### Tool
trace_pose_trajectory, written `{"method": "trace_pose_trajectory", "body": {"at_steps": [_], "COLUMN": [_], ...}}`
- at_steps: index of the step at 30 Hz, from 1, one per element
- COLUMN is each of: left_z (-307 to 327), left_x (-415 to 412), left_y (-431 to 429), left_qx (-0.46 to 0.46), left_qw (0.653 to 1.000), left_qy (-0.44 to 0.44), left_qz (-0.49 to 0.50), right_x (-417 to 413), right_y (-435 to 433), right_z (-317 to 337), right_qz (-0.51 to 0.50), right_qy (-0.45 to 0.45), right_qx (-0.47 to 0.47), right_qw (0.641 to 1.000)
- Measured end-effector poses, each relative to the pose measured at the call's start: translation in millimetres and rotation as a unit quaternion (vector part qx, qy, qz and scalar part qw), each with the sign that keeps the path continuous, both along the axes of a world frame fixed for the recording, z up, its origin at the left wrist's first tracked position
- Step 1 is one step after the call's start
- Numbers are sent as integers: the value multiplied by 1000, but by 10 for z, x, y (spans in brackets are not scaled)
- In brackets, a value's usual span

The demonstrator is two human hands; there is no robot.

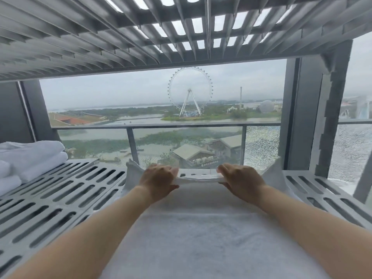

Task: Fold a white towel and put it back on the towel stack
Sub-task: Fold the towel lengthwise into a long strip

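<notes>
A white towel [201, 234] lies spread flat along the slotted grey shelf [66, 190], running from me toward the far edge. My left hand [159, 176] and my right hand [241, 178] each pinch the towel's far edge, lifted a little off the shelf, fingers on top and thumbs below. The far corners of the towel stick up on either side of my hands. The towel stack [30, 158], made of folded white towels, sits on the shelf at the far left.
A second slotted shelf [141, 27] hangs close overhead. Beyond the shelf's far edge runs a glass balcony railing [161, 126], with dark pillars at left and right. The slotted shelf surface continues on both sides of the towel.
</notes>
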State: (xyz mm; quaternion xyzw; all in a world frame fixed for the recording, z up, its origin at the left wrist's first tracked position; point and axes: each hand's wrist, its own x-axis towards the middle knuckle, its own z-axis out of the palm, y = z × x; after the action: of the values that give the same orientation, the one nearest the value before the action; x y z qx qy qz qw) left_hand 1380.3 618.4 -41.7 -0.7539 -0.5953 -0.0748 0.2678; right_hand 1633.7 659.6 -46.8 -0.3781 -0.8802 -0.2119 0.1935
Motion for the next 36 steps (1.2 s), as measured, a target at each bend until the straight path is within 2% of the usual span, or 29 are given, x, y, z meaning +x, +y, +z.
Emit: {"method": "trace_pose_trajectory", "body": {"at_steps": [3, 9, 13, 17, 21, 25, 28, 30, 32, 36], "left_z": [59, 73, -127, -64, -48, -189, -174, -192, -266, -357], "left_x": [11, 120, 182, 203, 205, 105, 59, 72, 92, 106], "left_y": [-352, -1074, -1501, -1686, -1906, -2123, -2247, -2326, -2402, -2478], "left_qx": [-4, 102, 48, 83, 131, 73, 112, 55, 6, 51], "left_qw": [1000, 993, 997, 993, 986, 991, 984, 987, 988, 985], "left_qy": [-7, -55, -42, -71, -95, -110, -137, -151, -151, -158], "left_qz": [16, -26, -41, -36, -37, -3, 2, 9, 26, 45], "right_x": [148, 300, 345, 435, 553, 561, 582, 584, 581, 570], "right_y": [-254, -835, -1251, -1461, -1642, -1754, -1808, -1858, -1873, -1871], "right_z": [55, 83, -80, -95, -74, -154, -124, -148, -160, -186], "right_qz": [-7, 21, 40, 23, 18, -20, -13, -9, -19, -19], "right_qy": [-24, 40, 44, 82, 91, 75, 100, 95, 93, 100], "right_qx": [8, 42, 9, -36, 47, 53, 97, 100, 75, 15], "right_qw": [1000, 998, 998, 996, 995, 996, 990, 990, 993, 995]}}
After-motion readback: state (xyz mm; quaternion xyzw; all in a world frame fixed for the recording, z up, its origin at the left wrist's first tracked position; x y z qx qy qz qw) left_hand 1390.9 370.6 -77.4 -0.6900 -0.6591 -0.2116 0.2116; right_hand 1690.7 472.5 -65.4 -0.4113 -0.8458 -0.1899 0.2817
